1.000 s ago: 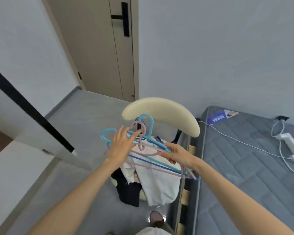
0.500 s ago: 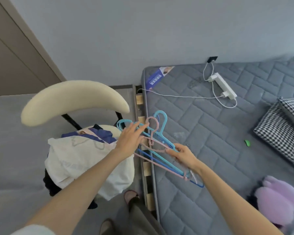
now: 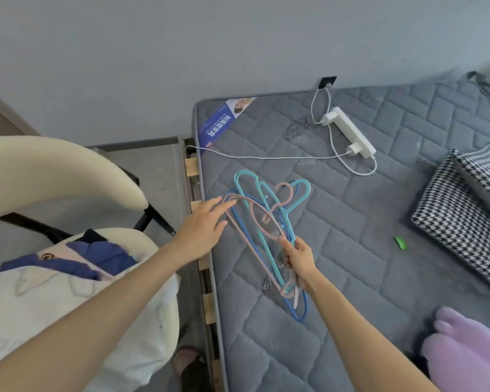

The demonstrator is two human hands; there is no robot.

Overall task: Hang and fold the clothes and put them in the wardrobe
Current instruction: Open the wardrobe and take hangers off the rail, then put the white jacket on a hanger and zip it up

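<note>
1. My right grip (image 3: 299, 257) is curled round a bundle of plastic hangers (image 3: 285, 212), pinching them at their near ends.
2. My left grip (image 3: 201, 227) is flat, with straight fingers; its fingertips touch the pink hanger's curved left end.
3. The hangers are teal, blue and pink. They fan out over the grey quilted mattress (image 3: 337, 264) near its left edge, hooks pointing far. I cannot tell whether they rest on it.
4. Left of the bed stands a cream chair (image 3: 54, 176) with the clothes (image 3: 54, 292) heaped on its seat, white over navy.
5. Far on the mattress lies a white power strip (image 3: 348, 131) with its cables. To the right is a houndstooth cushion (image 3: 458, 216), and at near right a purple plush toy (image 3: 470, 349).
</note>
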